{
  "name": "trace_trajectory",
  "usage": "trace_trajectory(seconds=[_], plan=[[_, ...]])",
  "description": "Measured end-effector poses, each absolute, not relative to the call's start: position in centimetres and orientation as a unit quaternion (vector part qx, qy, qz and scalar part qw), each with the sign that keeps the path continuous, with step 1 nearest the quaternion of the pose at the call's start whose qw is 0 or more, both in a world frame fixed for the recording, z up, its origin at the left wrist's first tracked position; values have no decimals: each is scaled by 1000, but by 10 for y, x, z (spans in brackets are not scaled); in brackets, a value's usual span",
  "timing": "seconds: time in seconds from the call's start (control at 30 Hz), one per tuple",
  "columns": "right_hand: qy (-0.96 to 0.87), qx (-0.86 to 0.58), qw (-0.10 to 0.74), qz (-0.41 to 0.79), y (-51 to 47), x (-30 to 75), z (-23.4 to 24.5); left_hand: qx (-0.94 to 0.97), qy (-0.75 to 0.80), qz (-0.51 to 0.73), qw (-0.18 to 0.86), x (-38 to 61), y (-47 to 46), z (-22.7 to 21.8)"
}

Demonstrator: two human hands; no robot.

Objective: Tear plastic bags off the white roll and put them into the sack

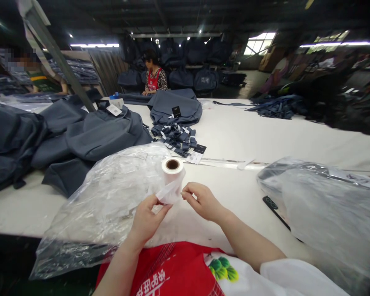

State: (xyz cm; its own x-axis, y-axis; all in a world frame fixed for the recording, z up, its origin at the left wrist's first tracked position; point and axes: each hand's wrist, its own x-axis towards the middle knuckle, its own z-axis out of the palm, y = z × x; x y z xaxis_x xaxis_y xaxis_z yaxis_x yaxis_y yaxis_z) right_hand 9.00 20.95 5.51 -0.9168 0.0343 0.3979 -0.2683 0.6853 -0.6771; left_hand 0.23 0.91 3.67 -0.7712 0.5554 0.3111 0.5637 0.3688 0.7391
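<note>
A roll of thin white translucent strip (172,177) stands upright on the white table, its brown cardboard core facing up. The strip's loose end (169,194) is pulled out toward me. My left hand (146,218) grips that end between thumb and fingers. Just to the right of the strip, my right hand (202,200) is closed in a pinch close to its edge; whatever its fingertips hold is too small to make out. Under and left of the roll, a clear plastic bag (111,189) lies spread and hangs over the table's front edge.
Dark blue-grey fabric bags (105,131) are heaped at left. Behind the roll lie a pile of straps (177,137), black-and-white tags (197,154) and another bag (175,105). At right, a phone (276,210) lies beside plastic bags (323,205). A co-worker (156,76) stands across the table.
</note>
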Motion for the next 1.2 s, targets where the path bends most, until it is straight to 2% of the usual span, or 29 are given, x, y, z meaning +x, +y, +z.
trace_trajectory(seconds=[0.2, 0.43, 0.63, 0.77, 0.93, 1.0, 1.1, 1.2], plan=[[-886, 96, 189, 413, 202, 93, 60, -374, -797, -475, 24, 16, 9, 50], [-872, 109, 194, 436, 196, 95, 67, -336, -819, -447, 132, 25, 6, 65], [-875, 90, 145, 453, 186, 89, 75, -331, -815, -465, 100, 21, 13, 59], [-864, 90, 163, 468, 187, 88, 72, -320, -810, -488, 63, 20, 9, 59], [-857, 87, 192, 470, 190, 92, 69, -220, -813, -537, -49, 19, 6, 57], [-859, 90, 192, 466, 189, 93, 68, -190, -812, -548, -62, 18, 9, 54], [-873, 87, 184, 443, 186, 93, 65, -202, -822, -532, -6, 18, 16, 54], [-890, 61, 165, 422, 185, 93, 58, -291, -816, -494, 77, 24, 22, 56]])
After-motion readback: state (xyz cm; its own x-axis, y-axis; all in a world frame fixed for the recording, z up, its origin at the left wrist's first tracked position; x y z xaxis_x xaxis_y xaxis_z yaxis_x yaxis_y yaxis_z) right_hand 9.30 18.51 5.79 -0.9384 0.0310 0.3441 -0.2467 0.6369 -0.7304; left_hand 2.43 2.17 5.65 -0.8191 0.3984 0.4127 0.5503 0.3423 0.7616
